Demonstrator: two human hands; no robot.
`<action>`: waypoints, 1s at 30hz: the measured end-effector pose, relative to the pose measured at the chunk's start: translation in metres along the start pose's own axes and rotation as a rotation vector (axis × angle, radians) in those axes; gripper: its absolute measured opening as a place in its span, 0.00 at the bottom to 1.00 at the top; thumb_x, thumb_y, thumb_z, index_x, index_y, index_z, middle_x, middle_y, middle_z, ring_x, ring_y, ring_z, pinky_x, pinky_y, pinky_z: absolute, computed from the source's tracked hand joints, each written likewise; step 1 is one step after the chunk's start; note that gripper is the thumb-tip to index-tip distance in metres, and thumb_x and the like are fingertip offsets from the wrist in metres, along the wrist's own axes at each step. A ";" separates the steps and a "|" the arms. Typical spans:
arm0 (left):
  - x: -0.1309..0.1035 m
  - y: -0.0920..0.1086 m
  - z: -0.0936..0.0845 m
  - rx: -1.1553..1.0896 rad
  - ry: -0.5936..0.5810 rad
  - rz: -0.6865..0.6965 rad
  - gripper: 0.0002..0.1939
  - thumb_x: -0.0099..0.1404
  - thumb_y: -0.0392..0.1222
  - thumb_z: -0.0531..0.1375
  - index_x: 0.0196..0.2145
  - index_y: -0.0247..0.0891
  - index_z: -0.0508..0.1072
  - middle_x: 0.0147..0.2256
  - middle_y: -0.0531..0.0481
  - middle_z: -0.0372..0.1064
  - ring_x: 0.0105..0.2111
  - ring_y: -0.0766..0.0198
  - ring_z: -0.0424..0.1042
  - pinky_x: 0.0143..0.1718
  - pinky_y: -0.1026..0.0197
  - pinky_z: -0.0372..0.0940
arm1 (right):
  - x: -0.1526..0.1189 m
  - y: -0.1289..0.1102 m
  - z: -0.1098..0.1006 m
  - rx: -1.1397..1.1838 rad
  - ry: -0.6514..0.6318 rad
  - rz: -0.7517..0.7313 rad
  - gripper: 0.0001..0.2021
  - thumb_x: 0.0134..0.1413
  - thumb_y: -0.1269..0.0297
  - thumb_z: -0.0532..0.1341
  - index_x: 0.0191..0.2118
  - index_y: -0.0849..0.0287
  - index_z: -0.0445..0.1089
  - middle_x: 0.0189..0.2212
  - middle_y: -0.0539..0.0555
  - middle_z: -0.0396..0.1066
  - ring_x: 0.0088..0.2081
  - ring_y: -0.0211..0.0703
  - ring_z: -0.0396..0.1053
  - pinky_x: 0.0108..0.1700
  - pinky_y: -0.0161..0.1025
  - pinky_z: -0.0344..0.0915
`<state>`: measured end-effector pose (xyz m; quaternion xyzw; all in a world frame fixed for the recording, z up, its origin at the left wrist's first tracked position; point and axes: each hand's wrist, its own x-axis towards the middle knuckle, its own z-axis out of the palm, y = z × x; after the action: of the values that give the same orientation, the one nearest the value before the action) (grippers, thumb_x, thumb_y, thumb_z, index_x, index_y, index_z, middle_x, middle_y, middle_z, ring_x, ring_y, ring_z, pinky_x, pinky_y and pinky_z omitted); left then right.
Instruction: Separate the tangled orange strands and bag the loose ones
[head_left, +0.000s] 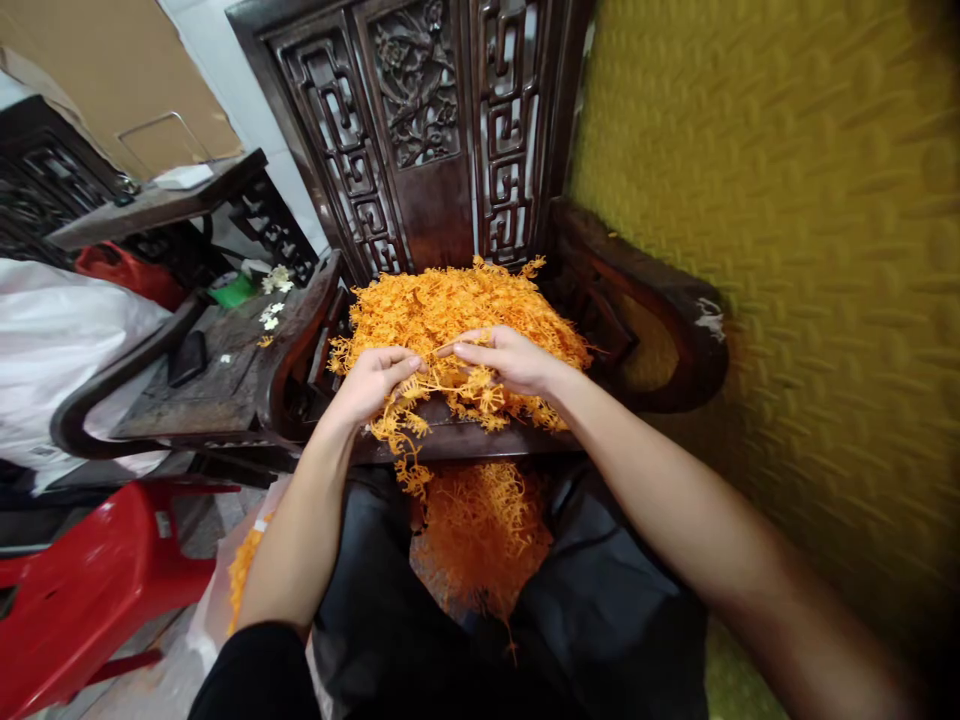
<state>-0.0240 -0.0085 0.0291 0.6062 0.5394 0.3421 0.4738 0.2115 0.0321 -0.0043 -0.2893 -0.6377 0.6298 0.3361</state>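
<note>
A large heap of orange plastic sprigs (pixel 457 300) covers the seat of a dark carved wooden chair (pixel 450 225). Over its front part, my left hand (pixel 379 380) pinches an orange strand between thumb and fingers, and sprigs dangle below it past the seat edge. My right hand (pixel 506 358) holds the same orange stem material a little to the right, fingers pointing left and thumb pressed near them. Between the two hands a thin stem runs across. More orange pieces (pixel 480 530) lie lower down, between my knees.
To the left are a wooden side table (pixel 217 385) with a dark phone (pixel 187 358), green tape (pixel 232 290) and pale pieces (pixel 271 315), a white bag (pixel 60 350), and a red plastic chair (pixel 97 580). A plastic bag with orange pieces (pixel 244 570) sits beside my left leg. A yellow textured surface (pixel 787 250) stands right.
</note>
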 end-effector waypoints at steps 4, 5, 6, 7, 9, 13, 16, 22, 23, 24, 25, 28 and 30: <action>-0.004 0.002 -0.016 0.578 -0.004 0.252 0.16 0.69 0.48 0.59 0.32 0.35 0.80 0.21 0.54 0.66 0.23 0.68 0.59 0.27 0.63 0.52 | -0.008 0.000 -0.016 -0.256 -0.011 -0.009 0.19 0.59 0.44 0.65 0.34 0.58 0.76 0.19 0.45 0.53 0.22 0.32 0.47 0.23 0.34 0.43; -0.005 0.002 -0.018 0.660 -0.021 0.287 0.16 0.70 0.47 0.58 0.32 0.35 0.80 0.22 0.53 0.68 0.23 0.68 0.61 0.29 0.63 0.53 | -0.010 0.001 -0.018 -0.280 -0.012 0.006 0.19 0.59 0.44 0.65 0.33 0.58 0.76 0.19 0.45 0.52 0.21 0.32 0.47 0.23 0.34 0.42; -0.005 0.001 -0.019 0.719 -0.044 0.310 0.16 0.70 0.46 0.57 0.31 0.36 0.80 0.22 0.53 0.69 0.23 0.68 0.61 0.30 0.63 0.53 | -0.012 0.002 -0.019 -0.278 -0.020 0.029 0.20 0.59 0.44 0.64 0.32 0.58 0.74 0.19 0.44 0.51 0.21 0.32 0.46 0.23 0.34 0.41; -0.005 0.001 -0.020 0.760 -0.068 0.327 0.17 0.71 0.45 0.56 0.31 0.36 0.80 0.23 0.52 0.70 0.23 0.67 0.62 0.30 0.63 0.54 | -0.013 0.003 -0.020 -0.255 -0.035 0.057 0.20 0.59 0.43 0.64 0.31 0.57 0.73 0.19 0.44 0.51 0.21 0.32 0.46 0.23 0.34 0.41; -0.005 -0.002 -0.022 0.812 -0.106 0.356 0.16 0.71 0.44 0.56 0.30 0.37 0.79 0.24 0.51 0.71 0.24 0.66 0.64 0.32 0.62 0.55 | -0.015 0.005 -0.018 -0.183 -0.089 0.109 0.21 0.58 0.43 0.65 0.28 0.57 0.69 0.18 0.44 0.50 0.20 0.31 0.46 0.23 0.34 0.41; -0.002 -0.008 -0.027 0.899 -0.126 0.409 0.15 0.70 0.42 0.56 0.29 0.39 0.79 0.24 0.49 0.72 0.24 0.63 0.64 0.33 0.61 0.54 | -0.019 0.004 -0.015 -0.093 -0.180 0.177 0.27 0.54 0.41 0.68 0.23 0.56 0.60 0.17 0.43 0.49 0.18 0.30 0.44 0.22 0.33 0.41; -0.001 -0.011 -0.029 0.959 -0.109 0.430 0.15 0.70 0.41 0.55 0.29 0.39 0.78 0.24 0.48 0.72 0.24 0.62 0.65 0.33 0.60 0.53 | -0.022 0.003 -0.014 -0.059 -0.171 0.206 0.27 0.53 0.41 0.69 0.22 0.57 0.60 0.17 0.44 0.49 0.19 0.29 0.44 0.22 0.33 0.41; -0.003 -0.011 -0.034 1.019 -0.110 0.435 0.16 0.70 0.42 0.54 0.31 0.38 0.79 0.26 0.46 0.75 0.26 0.61 0.69 0.34 0.59 0.56 | -0.031 0.001 -0.029 0.028 -0.131 0.307 0.20 0.49 0.48 0.74 0.28 0.61 0.73 0.18 0.44 0.52 0.19 0.27 0.45 0.20 0.32 0.38; -0.005 -0.012 -0.039 1.061 -0.086 0.408 0.15 0.70 0.41 0.54 0.31 0.38 0.79 0.26 0.46 0.75 0.27 0.60 0.69 0.34 0.59 0.56 | -0.035 0.001 -0.036 0.038 -0.111 0.335 0.19 0.49 0.50 0.75 0.30 0.61 0.74 0.18 0.44 0.52 0.18 0.27 0.45 0.20 0.32 0.38; -0.007 -0.013 -0.045 1.108 -0.036 0.365 0.15 0.69 0.41 0.54 0.31 0.38 0.79 0.26 0.45 0.75 0.27 0.59 0.69 0.34 0.58 0.56 | -0.039 0.001 -0.043 0.049 -0.076 0.356 0.18 0.49 0.52 0.75 0.31 0.62 0.75 0.17 0.43 0.52 0.18 0.27 0.45 0.20 0.32 0.38; -0.009 -0.015 -0.050 1.147 0.032 0.318 0.14 0.68 0.40 0.55 0.30 0.38 0.79 0.26 0.44 0.76 0.27 0.58 0.70 0.34 0.58 0.57 | -0.044 0.002 -0.051 0.062 -0.029 0.366 0.17 0.50 0.54 0.75 0.33 0.63 0.76 0.17 0.43 0.52 0.18 0.26 0.45 0.20 0.32 0.38; -0.013 -0.017 -0.059 1.143 0.169 0.274 0.15 0.69 0.41 0.54 0.32 0.37 0.80 0.29 0.43 0.78 0.29 0.57 0.72 0.35 0.57 0.59 | -0.051 0.005 -0.063 0.101 0.098 0.339 0.16 0.52 0.55 0.74 0.37 0.64 0.77 0.16 0.45 0.57 0.16 0.26 0.47 0.18 0.31 0.39; -0.013 -0.016 -0.055 1.077 0.166 0.348 0.16 0.70 0.42 0.53 0.34 0.37 0.80 0.31 0.44 0.78 0.30 0.57 0.73 0.37 0.57 0.61 | -0.049 0.006 -0.058 0.123 0.116 0.258 0.19 0.52 0.53 0.73 0.38 0.65 0.77 0.25 0.54 0.71 0.17 0.28 0.56 0.16 0.30 0.44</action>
<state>-0.0821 -0.0107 0.0329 0.8131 0.5653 0.1383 -0.0090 0.2865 0.0291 -0.0148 -0.3836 -0.5349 0.6880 0.3057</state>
